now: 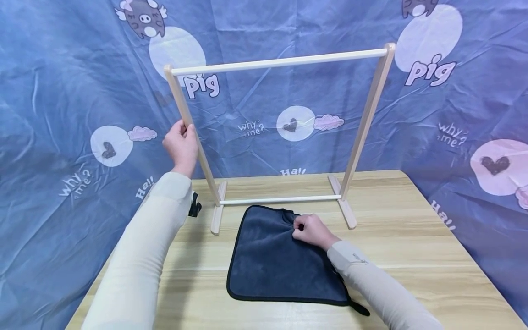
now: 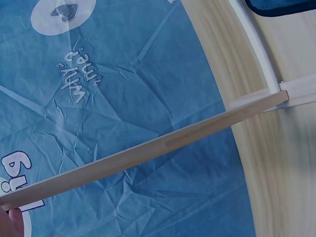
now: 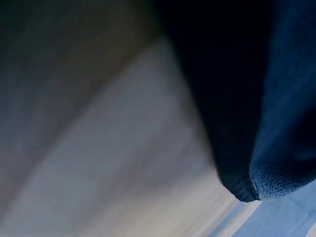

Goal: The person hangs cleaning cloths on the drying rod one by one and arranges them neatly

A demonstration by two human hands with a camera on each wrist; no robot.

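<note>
A wooden rack (image 1: 284, 62) with two posts, a white top bar and a lower bar stands on the table. My left hand (image 1: 181, 145) holds its left post between thumb and fingers, a little above mid-height. In the left wrist view that post (image 2: 148, 150) runs across the picture, with only the fingertips showing at the lower left. Flat in front of the rack lies a dark grey towel (image 1: 272, 266) with black edging. My right hand (image 1: 312, 230) pinches its upper right part, bunching the fabric. The right wrist view has the towel (image 3: 291, 98) close up, partly blurred.
A small black object (image 1: 195, 206) lies beside the rack's left foot, partly behind my left sleeve. From the towel's lower right corner a black loop (image 1: 360, 308) sticks out. Blue printed cloth (image 1: 255, 151) hangs behind the wood-grain table (image 1: 420, 261) and at its sides.
</note>
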